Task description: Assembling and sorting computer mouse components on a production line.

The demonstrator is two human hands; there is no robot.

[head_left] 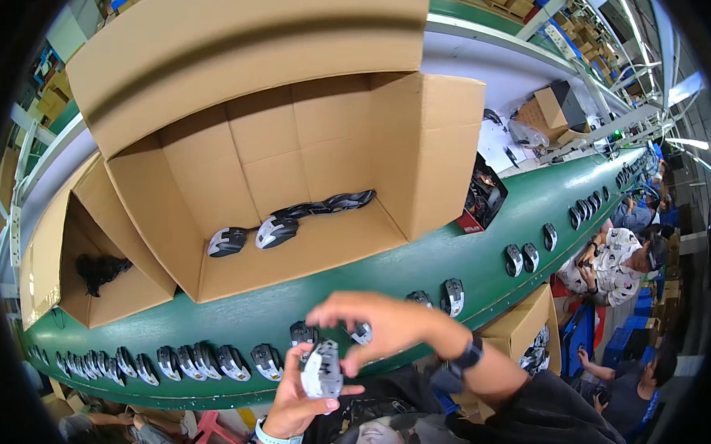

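My left hand (290, 404), with a pale watch band at the wrist, grips a grey and black computer mouse (323, 371) just in front of the belt's near edge. Above and to the right of it is my right hand (387, 325), slightly blurred, its fingers curved but apart and its thumb close to the held mouse. I see nothing held in it. Another mouse (301, 332) lies on the green belt behind the held one. Part of one more mouse (359, 332) shows between my right fingers and thumb, apparently on the belt.
A large open carton (291, 259) on the green conveyor (417, 263) holds several mice. A smaller carton (126, 300) with dark cables stands left. Mice line the belt both ways. A red-black box (485, 199) sits behind. A carton (524, 322) stands right; co-workers (616, 262) sit beyond.
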